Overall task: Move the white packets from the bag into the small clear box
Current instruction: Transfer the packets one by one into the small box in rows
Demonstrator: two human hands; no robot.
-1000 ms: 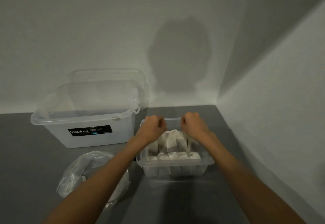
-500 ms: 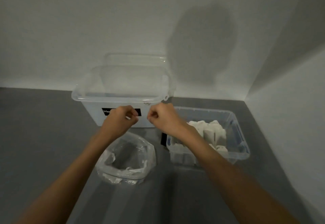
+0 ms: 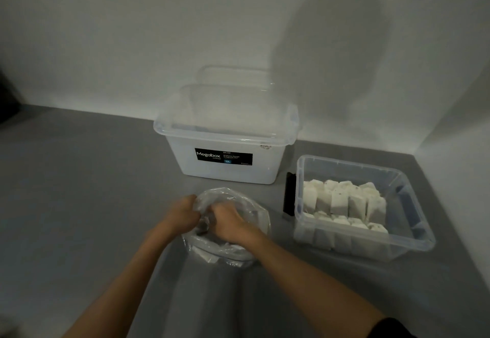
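Both hands have come away from above the small clear box (image 3: pixel 413 199) and gone down into the mouth of the bag (image 3: pixel 261 217).

Left hand (image 3: pixel 183 214): at the bag's left rim, fingers curled inward, tips hidden by the film. Whether it grips plastic, a packet or nothing cannot be told. Right hand (image 3: pixel 230 222): sunk in the opening, knuckles up, fingers out of sight, so its hold likewise cannot be told. The two hands lie just beside each other.

Step in hand, as judged: fetching the next packets from the bag. Recommended practice is for one hand to pin the rim open and hold the bag down on the tabletop (image 3: pixel 79 178). The other should take the packets by their flat faces and lift them clear of the film before carrying them right. Otherwise the light bag is likely to drag along.

Condition of the task item: the white packets (image 3: pixel 344 202) already in the box stand upright in close rows across its left and middle. The right end shows bare floor. They are small, flat-sided and pale, and some bear faint dark marks too small to read. Pale shapes (image 3: pixel 209 256) at the near bottom of the bag appear to be remaining packets, blurred by the thin, crumpled film.

Surroundings: a large tub (image 3: pixel 225 176) labelled Megabox stands behind the bag. A black object (image 3: pixel 289 194) lies just beside the small box's left wall.
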